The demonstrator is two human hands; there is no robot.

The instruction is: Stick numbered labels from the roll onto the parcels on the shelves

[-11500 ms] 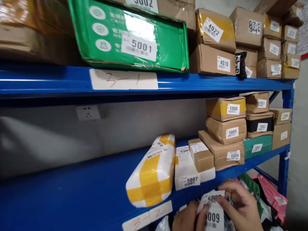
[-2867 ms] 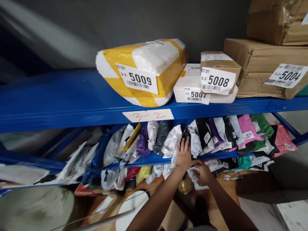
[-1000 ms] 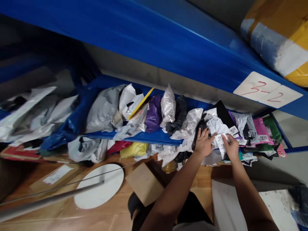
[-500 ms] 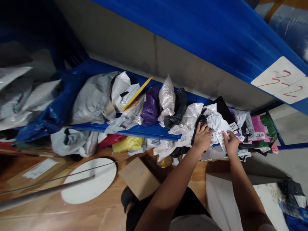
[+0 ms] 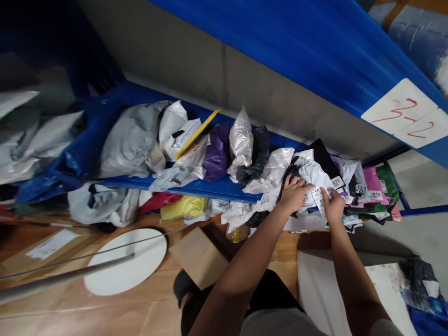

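My right hand (image 5: 332, 201) pinches a label strip (image 5: 319, 200) over a white bag (image 5: 315, 172); my left hand (image 5: 292, 195) touches a black bag (image 5: 291, 169) just left, its grip unclear. Further right, the pink bag (image 5: 374, 181) already wears a number; leftward, the purple bag (image 5: 217, 151) shows none, seemingly undone.
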